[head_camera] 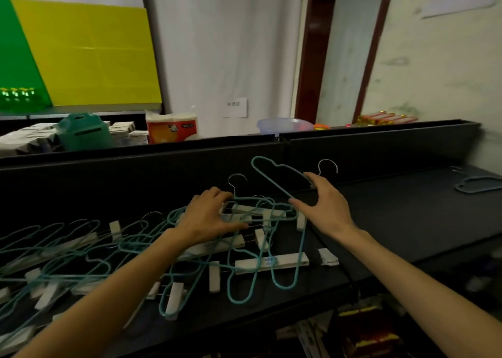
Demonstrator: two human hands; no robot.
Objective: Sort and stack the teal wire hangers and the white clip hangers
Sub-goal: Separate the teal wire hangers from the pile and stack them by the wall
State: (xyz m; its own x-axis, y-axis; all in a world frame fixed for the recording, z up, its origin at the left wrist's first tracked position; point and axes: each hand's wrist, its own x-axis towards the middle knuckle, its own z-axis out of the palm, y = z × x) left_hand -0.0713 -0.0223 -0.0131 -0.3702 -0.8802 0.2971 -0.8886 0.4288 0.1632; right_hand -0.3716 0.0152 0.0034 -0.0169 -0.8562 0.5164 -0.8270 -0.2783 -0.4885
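Observation:
A tangled heap of teal wire hangers and white clip hangers lies across the black shelf top, from the left edge to the middle. My left hand lies flat on the heap with its fingers spread over white clip hangers. My right hand holds one teal wire hanger, which tilts up and back to the left above the heap. Far right on the shelf, a small stack of teal wire hangers lies apart.
A black back panel runs behind the shelf. Beyond it sit a teal container, a tissue pack, a blue basin and a yellow board. Packaged goods fill the shelf below at lower right.

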